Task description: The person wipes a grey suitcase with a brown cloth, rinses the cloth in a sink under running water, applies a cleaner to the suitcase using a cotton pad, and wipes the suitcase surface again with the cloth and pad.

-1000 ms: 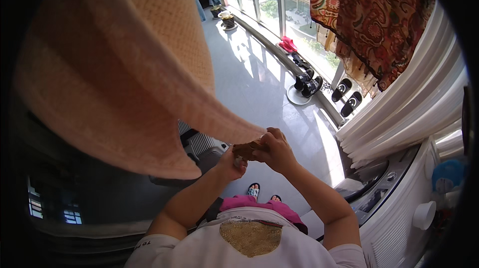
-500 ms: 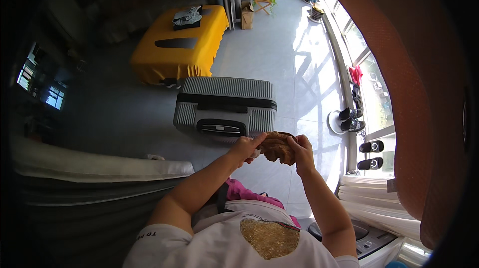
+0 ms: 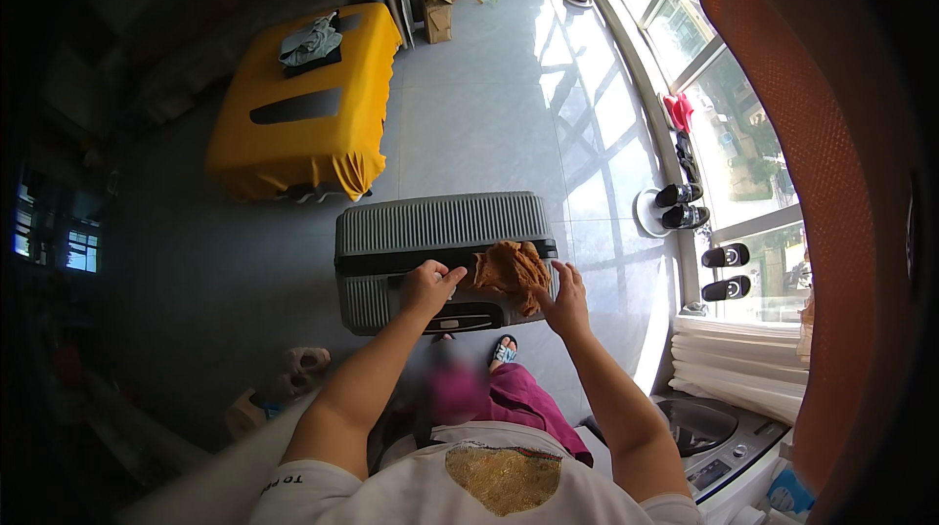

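A crumpled brown cloth point(image 3: 511, 271) lies between my hands, over the top of a grey ribbed suitcase point(image 3: 440, 215). Whether the suitcase bears its weight I cannot tell. My left hand point(image 3: 428, 288) is closed just left of the cloth, thumb pointing at it; something small and whitish shows under the fingers, too little to name. At the cloth's right edge is my right hand point(image 3: 567, 302), fingers stretched and apart, thumb touching the cloth. The suitcase's dark carry handle point(image 3: 460, 318) shows below the cloth, on the side nearest me.
A yellow-covered block-shaped piece point(image 3: 303, 139) with folded clothes point(image 3: 311, 44) on top stands far left. Black slippers point(image 3: 726, 271) line the window at right. A washing machine point(image 3: 709, 437) is at lower right, a cardboard box point(image 3: 437, 15) at the back.
My hands have moved apart, and the brown cloth, held between both before, is now free of the left hand. The suitcase appears closer and lower in view, with the cloth over it.
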Demonstrator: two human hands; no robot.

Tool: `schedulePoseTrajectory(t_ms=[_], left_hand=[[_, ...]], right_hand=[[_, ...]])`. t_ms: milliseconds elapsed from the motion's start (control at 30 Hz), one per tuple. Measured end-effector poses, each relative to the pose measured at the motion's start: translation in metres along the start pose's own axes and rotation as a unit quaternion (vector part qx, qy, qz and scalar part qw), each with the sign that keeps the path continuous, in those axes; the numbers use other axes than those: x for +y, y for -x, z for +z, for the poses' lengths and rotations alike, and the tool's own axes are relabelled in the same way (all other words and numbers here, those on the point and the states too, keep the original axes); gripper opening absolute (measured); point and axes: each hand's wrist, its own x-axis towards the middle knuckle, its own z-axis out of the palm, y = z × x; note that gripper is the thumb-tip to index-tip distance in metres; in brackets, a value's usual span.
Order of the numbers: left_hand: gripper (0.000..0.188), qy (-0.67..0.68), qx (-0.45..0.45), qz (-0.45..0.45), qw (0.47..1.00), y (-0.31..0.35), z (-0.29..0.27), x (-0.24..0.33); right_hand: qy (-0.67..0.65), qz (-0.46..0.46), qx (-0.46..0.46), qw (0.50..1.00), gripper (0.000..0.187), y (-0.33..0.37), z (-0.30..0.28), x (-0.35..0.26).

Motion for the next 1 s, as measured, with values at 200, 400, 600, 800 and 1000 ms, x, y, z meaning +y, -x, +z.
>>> schedulePoseTrajectory(t_ms=[200,400,600,800,1000], left_hand=[[0.05,-0.105,0.058,0.144,0.982,0.003,-0.008,-0.071],[0.035,-0.185,0.092,0.169,0.964,-0.002,-0.008,-0.077],[0.032,-0.168,0.067,0.14,0.973,-0.044,-0.01,-0.076],[0.028,-0.148,0.062,0.207,0.965,-0.099,-0.035,-0.068],[0.03,-0.149,-0.038,0.283,0.947,-0.16,-0.064,-0.078]], right_hand=[[0.127,-0.074,-0.112,0.983,0.082,-0.015,0.04,-0.007],[0.158,-0.077,-0.064,0.982,0.081,-0.042,0.071,-0.002],[0.141,-0.089,-0.08,0.983,0.078,-0.1,0.069,-0.009],[0.151,-0.057,-0.053,0.986,0.081,-0.124,0.081,-0.023],[0.164,0.013,0.029,0.986,0.084,-0.115,0.113,-0.037]])
